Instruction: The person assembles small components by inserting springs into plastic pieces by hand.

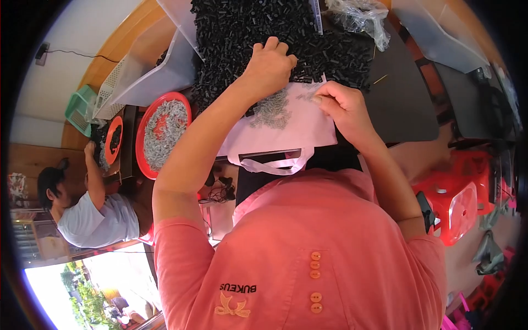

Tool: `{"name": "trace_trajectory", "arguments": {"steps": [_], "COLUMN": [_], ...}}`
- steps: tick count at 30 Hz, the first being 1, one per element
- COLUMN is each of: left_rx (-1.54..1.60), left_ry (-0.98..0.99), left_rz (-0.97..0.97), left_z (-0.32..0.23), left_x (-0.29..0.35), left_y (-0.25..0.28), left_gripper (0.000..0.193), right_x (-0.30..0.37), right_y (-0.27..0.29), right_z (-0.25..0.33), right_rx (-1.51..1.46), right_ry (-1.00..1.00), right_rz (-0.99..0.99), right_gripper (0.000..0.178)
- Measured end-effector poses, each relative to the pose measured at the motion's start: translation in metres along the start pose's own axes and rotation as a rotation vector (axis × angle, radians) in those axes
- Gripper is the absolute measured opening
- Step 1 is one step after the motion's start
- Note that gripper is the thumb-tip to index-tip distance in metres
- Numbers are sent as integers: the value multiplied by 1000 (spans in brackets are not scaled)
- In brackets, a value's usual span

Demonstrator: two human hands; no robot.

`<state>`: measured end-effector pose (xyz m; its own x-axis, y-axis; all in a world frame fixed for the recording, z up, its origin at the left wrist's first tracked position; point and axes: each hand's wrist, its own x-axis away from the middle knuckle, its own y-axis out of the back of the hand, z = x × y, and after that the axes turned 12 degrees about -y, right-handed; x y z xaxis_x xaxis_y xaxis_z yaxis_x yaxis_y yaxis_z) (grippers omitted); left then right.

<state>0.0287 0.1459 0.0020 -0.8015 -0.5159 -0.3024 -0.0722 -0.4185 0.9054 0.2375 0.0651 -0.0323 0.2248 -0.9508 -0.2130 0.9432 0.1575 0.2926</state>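
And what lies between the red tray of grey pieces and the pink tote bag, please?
In the head view, the person's left forearm crosses between the red tray and the pink tote bag.

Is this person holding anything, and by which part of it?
That cannot be told: the left hand curls over black pieces, the right hand bends over pink cloth, and anything in either is hidden or too small.

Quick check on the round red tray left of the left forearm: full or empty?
Partly full: small grey pieces are spread over much of the red tray, but patches of its red bottom show between them.
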Motion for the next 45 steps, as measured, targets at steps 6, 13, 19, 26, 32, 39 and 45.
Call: {"name": "trace_trajectory", "arguments": {"steps": [6,13,19,26,32,39,45], "left_rx": [-28,1001,1802,1979,1891,1682,1593], "left_ry": [41,462,760,740,745,756,774], "left_rz": [4,-334,-580,-727,-779,-849,-821], "left_z": [0,-25,-74,-89,-86,-85,-87], "left_x": [0,38,78,90,88,93,97], "left_y": [-8,42,55,50,53,38,32], "left_gripper": [11,13,9,7,8,13,10], "right_x": [-2,-3,-2,8,-8,-28,-45], "right_y": [-3,-4,-6,-25,-33,-35,-35], "right_z": [-3,-7,5,53,60,59,65], "right_rx": [27,56,105,119,184,366,295], "right_ry": [45,59,171,383,353,349,-8], "right_rz": [-11,-38,-39,17,115,231,491], "right_gripper": [7,7,7,4,4,8,18]}}
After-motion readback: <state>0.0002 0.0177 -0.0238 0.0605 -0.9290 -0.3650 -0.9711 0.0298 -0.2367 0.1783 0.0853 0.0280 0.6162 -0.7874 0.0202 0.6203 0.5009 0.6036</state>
